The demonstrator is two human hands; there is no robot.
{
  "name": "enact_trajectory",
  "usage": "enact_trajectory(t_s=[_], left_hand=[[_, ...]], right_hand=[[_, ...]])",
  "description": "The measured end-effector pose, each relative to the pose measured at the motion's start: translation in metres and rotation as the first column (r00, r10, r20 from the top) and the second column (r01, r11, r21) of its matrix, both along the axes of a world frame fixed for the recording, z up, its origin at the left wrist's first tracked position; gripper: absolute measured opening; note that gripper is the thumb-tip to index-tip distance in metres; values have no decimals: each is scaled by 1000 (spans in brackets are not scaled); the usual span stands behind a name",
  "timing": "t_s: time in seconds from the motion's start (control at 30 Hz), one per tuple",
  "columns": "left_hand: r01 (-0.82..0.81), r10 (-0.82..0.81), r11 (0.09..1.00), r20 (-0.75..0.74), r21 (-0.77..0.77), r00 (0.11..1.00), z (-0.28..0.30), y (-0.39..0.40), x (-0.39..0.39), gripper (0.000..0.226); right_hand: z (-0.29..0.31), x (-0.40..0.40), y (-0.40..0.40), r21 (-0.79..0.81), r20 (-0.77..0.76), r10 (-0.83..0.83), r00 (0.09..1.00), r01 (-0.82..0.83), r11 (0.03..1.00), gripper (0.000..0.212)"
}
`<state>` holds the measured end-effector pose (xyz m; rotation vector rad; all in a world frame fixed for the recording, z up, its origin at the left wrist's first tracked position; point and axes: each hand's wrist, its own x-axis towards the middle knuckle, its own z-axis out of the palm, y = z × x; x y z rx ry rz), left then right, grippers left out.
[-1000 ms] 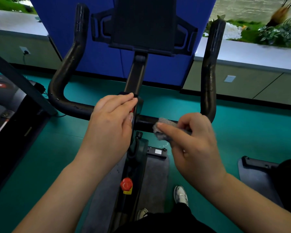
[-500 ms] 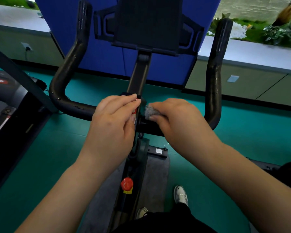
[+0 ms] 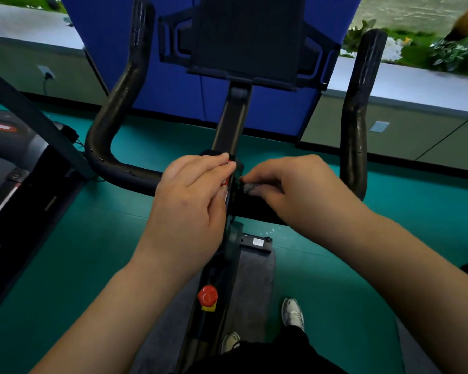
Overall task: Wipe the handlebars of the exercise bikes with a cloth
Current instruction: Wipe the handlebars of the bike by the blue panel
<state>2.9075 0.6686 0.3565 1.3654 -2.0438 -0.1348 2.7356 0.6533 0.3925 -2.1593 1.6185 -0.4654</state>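
Observation:
The exercise bike's black handlebar (image 3: 111,136) curves up on both sides, and its crossbar runs under my hands. My right hand (image 3: 297,187) holds a small grey cloth (image 3: 250,188) against the crossbar just right of the centre stem; most of the cloth is hidden under my fingers. My left hand (image 3: 192,201) rests over the crossbar at the stem (image 3: 231,122), its fingers lying across the clamp. The right upright grip (image 3: 355,117) stands free beyond my right hand.
A black tablet holder (image 3: 243,36) sits above the stem before a blue panel (image 3: 173,85). A treadmill (image 3: 8,168) stands at the left. A red knob (image 3: 207,296) is on the frame below. My shoes (image 3: 292,313) stand on a grey mat over the green floor.
My right hand slid the cloth leftward along the crossbar, from near the right bend to beside the stem. My left hand stayed in place.

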Motion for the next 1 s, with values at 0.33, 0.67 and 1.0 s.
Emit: enact_trajectory(t_s=[0.33,0.67,1.0], left_hand=[[3,-3,1000,-24,-20,1000,-4,0,1,34],[-4,4,1000,-35,-21,999,-5,1,-1,33],[-8,7,1000,-29,-25,1000,-5,1,-4,33]], right_hand=[[2,3,-12,113,53,-99,994,93,989,25],[8,-20,-14,252,-63,-80,995,94,963,8],[16,-37,-12,293,-162,-36,986,83,953,11]])
